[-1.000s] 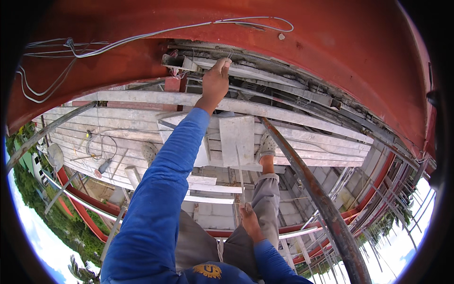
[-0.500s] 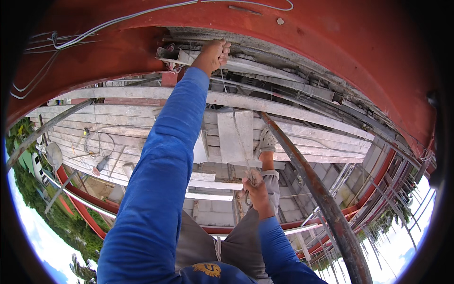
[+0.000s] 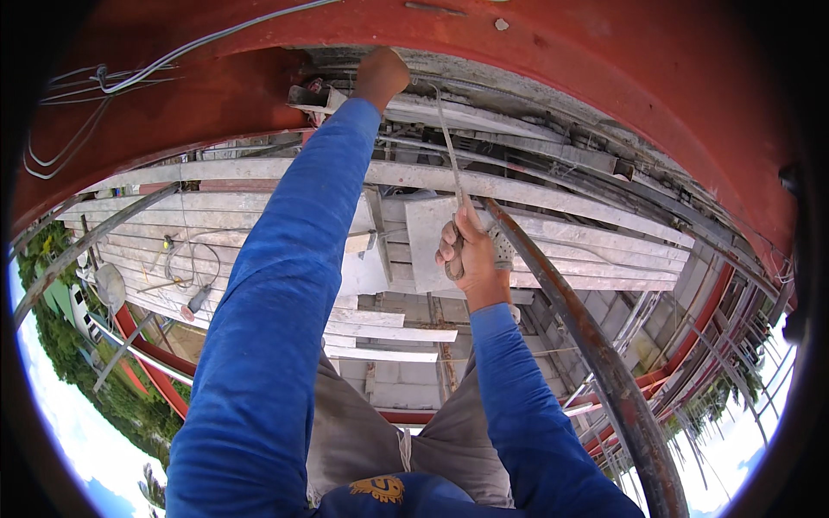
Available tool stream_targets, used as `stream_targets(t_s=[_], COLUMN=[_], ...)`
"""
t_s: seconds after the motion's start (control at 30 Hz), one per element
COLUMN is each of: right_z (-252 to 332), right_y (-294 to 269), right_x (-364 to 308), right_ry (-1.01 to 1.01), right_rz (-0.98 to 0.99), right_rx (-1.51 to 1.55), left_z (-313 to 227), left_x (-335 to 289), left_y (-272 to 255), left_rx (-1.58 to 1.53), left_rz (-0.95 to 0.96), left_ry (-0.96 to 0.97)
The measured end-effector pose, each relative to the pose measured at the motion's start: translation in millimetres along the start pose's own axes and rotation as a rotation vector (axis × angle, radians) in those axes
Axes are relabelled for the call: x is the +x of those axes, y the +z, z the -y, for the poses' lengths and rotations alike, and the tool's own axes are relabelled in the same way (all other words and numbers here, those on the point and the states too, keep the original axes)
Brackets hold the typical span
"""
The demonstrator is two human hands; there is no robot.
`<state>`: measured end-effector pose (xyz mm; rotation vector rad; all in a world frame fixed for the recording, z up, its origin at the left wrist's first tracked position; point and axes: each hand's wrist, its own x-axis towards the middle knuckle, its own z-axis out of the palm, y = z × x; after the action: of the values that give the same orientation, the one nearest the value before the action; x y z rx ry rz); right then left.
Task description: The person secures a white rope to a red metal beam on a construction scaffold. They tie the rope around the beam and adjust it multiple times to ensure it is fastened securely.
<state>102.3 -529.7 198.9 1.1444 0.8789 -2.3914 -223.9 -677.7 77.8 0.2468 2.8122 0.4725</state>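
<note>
High up under the red beam, my left hand (image 3: 381,76) is closed in a fist against the rough ledge (image 3: 484,92). Its fingers point away from me, so whatever they hold is hidden. My right hand (image 3: 473,255) is in front of me, fingers wrapped around the lower end of a thin grey rod (image 3: 450,142). The rod slants up from the fist, and its narrow upper tip reaches the ledge to the right of my left hand. A hollow metal channel end (image 3: 309,97) juts out just left of my left wrist.
A red painted beam (image 3: 604,95) curves overhead, with loose wires (image 3: 142,85) at its left. A rusty pipe (image 3: 577,337) slants along my right side. Below lie whitish planks (image 3: 596,250), a cable with a tool (image 3: 199,298), and gaps down to a lower level.
My right hand has risen from near my knee to in front of the planks, bringing the rod up with it. The left fist has shifted slightly up and left, its fingers now turned out of sight.
</note>
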Motion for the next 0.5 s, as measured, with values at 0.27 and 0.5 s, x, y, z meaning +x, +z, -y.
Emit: stream_targets(t_s=[0.27,0.5], right_z=[-1.0,-8.1], right_y=[-13.0,-8.9], right_x=[12.3,11.5], right_ry=[0.070,0.112], right_rz=[0.135,0.126], right_rx=[0.124,0.200], left_z=[-17.8,7.7], left_x=[0.7,12.1], left_y=[-11.6,4.0], left_rx=[0.034,0.074], left_rz=[0.061,0.071], left_ry=[0.015,0.006])
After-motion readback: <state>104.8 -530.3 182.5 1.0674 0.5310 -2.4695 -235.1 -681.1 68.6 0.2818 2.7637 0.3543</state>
